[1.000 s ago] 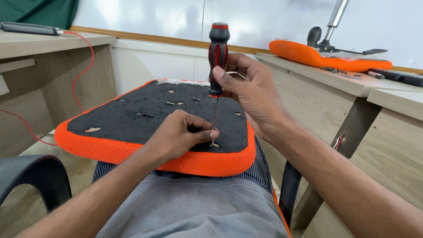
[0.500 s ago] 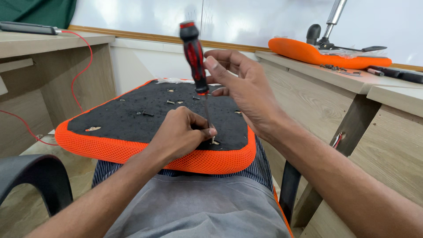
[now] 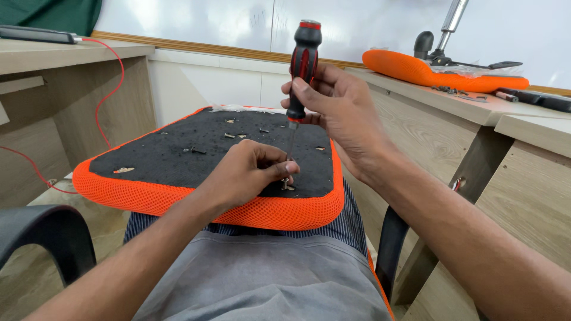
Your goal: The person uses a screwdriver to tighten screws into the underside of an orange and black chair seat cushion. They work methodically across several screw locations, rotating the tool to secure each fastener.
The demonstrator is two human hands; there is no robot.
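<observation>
While the orange-edged seat cushion (image 3: 148,196) rests upside down on your lap, your left hand (image 3: 247,172) pinches a small screw (image 3: 287,185) against its black underside; your right hand (image 3: 339,110) grips the red-and-black screwdriver (image 3: 301,71) upright, tip at that screw. Loose screws (image 3: 229,135) lie farther back; another orange seat (image 3: 440,70) sits on the far desk (image 3: 476,107).

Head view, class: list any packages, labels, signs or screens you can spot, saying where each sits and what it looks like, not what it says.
Whiteboard: on the far wall, a wide white panel above a wooden strip; only faint marks.
Flat dark device: on the desk at far left, thin and black with a red cable; whether it has a screen cannot be told.
No packages, labels or signs show.
</observation>
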